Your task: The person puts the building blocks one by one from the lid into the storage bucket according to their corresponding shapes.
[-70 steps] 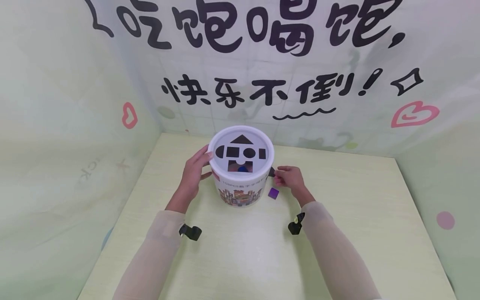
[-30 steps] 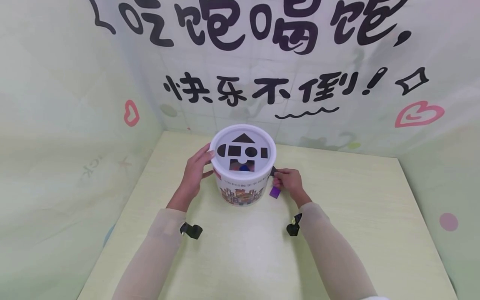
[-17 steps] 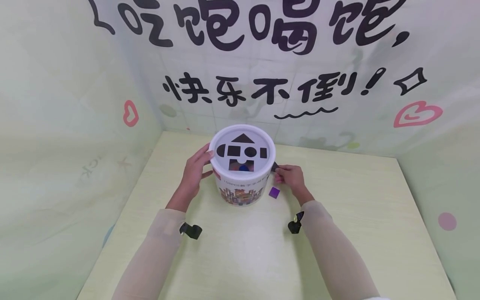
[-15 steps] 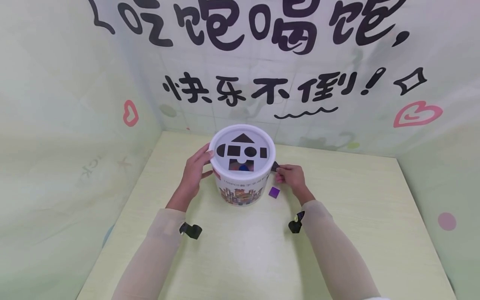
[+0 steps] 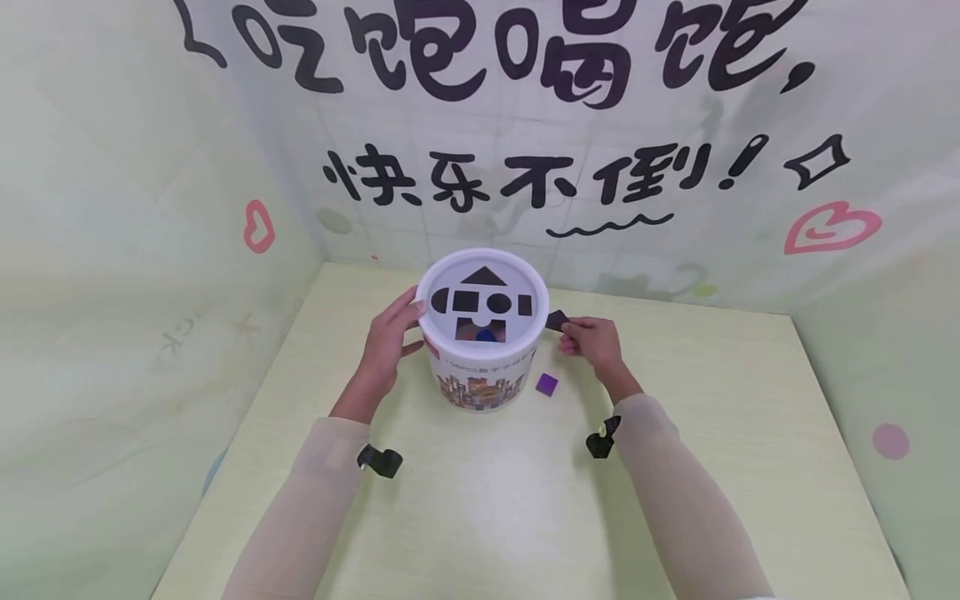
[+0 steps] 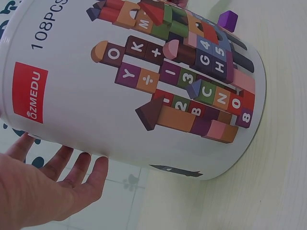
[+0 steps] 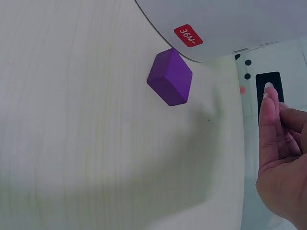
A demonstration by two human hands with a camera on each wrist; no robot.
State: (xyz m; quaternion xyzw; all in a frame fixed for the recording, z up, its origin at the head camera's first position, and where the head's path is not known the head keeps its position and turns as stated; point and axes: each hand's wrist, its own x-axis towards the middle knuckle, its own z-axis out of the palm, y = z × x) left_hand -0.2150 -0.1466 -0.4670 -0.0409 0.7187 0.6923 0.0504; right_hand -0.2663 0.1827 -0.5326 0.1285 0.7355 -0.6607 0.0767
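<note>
A white shape-sorter bucket (image 5: 480, 358) stands upright on the table, its lid cut with several dark holes. Through the front hole a blue piece (image 5: 486, 336) shows inside. At the bucket's left side my left hand (image 5: 386, 342) rests its lightly bent fingers (image 6: 98, 175) against the wall and near the rim. Right of the bucket, my right hand (image 5: 592, 340) pinches a black rectangular block (image 5: 557, 320) between thumb and fingers. The block stands out beside the lid rim; my fingers (image 7: 268, 112) cover part of it in the right wrist view. A purple block (image 7: 170, 77) lies below this hand.
The pale wooden table (image 5: 480, 517) ends against a printed backdrop (image 5: 660, 250) close behind the bucket. Similar cloth walls rise at left and right. Near the bucket's foot, the purple block sits on the table surface.
My right hand has moved up and to the right with the black block, bringing more of the block out beside the rim. The left hand, bucket and purple block stay put.
</note>
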